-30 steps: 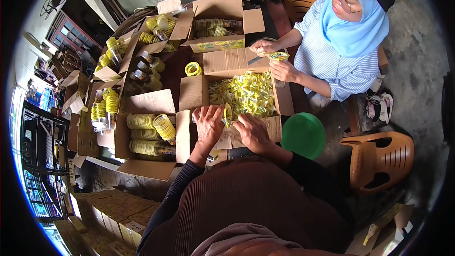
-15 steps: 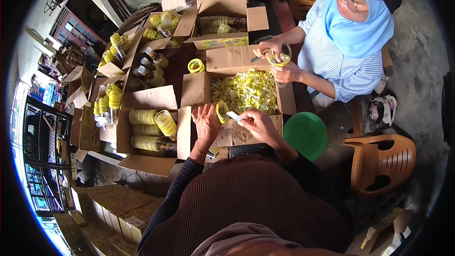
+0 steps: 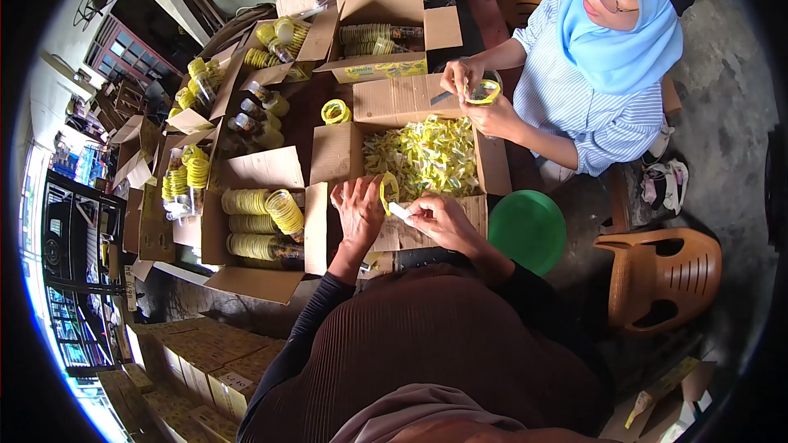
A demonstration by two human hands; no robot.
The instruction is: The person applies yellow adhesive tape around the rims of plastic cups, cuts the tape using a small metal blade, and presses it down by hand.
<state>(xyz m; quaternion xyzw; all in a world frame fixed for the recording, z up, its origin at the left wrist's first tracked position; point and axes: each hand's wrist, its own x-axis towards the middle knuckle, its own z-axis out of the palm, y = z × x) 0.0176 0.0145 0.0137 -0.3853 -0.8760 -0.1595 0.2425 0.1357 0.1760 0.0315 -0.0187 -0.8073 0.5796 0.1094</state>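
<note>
My left hand (image 3: 359, 209) is closed on a yellow ring-like band (image 3: 389, 190), held upright at the near edge of an open cardboard box (image 3: 336, 152). Many small yellow-and-white wrapped pieces (image 3: 423, 156) fill that box. Between the fingertips of my right hand (image 3: 443, 221) is a small white strip (image 3: 400, 211), its tip right by the ring's lower edge; I cannot tell whether they touch. Across the box, a co-worker's hands (image 3: 484, 111) hold a similar yellow ring (image 3: 483, 92).
Left of my hands, a carton (image 3: 254, 281) holds stacks of yellow rings (image 3: 285, 212). Another carton (image 3: 382, 72) stands at the back, with a few rings (image 3: 336, 111) on the table before it. A green round stool top (image 3: 527, 232) and orange chair (image 3: 663, 279) are at right.
My right hand has moved slightly left and down, bringing the white strip to the ring. The ring in my left hand has turned a little. The co-worker's fingers have shifted on their ring.
</note>
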